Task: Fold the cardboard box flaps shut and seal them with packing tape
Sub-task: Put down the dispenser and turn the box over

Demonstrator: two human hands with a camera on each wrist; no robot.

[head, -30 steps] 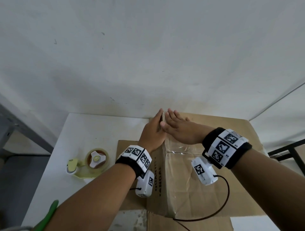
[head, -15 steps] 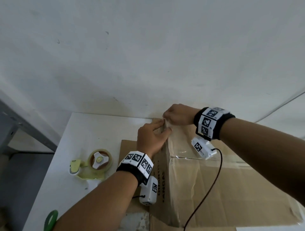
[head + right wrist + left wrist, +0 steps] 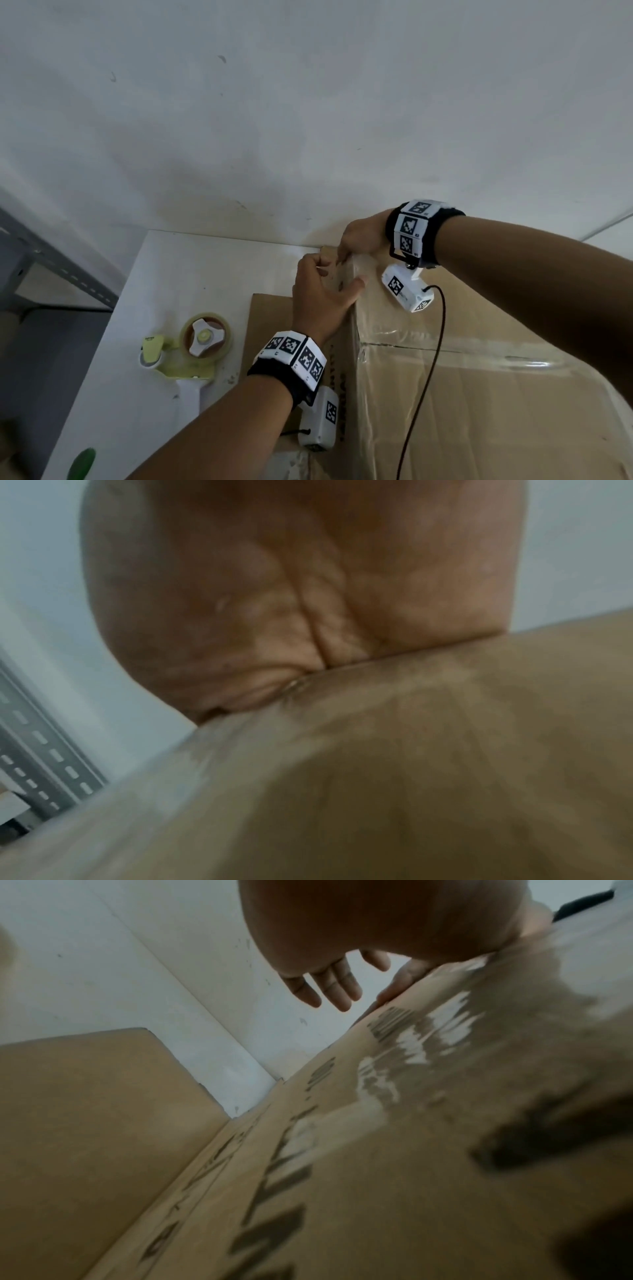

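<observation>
The brown cardboard box (image 3: 479, 394) stands on the white table (image 3: 191, 274) with its top flaps down and clear tape (image 3: 445, 353) over the seam. My left hand (image 3: 318, 294) lies against the box's left top edge near the far corner, thumb on top. In the left wrist view its fingers (image 3: 322, 988) are straight beside the printed side panel (image 3: 411, 1150). My right hand (image 3: 359, 240) bends over the far left corner. Its palm heel (image 3: 291, 588) rests on the box top (image 3: 411, 777), and its fingers are hidden behind the far edge.
A yellow-green tape dispenser (image 3: 191, 346) lies on the table left of the box. A flat cardboard sheet (image 3: 270, 308) lies under the box. The wall is directly behind the box. A grey metal rack (image 3: 51, 263) stands at the left. A green object (image 3: 82, 462) is at the near left.
My right hand slid from lying flat on the top to the far corner and bent over the edge. My left hand shifted slightly back along the left edge.
</observation>
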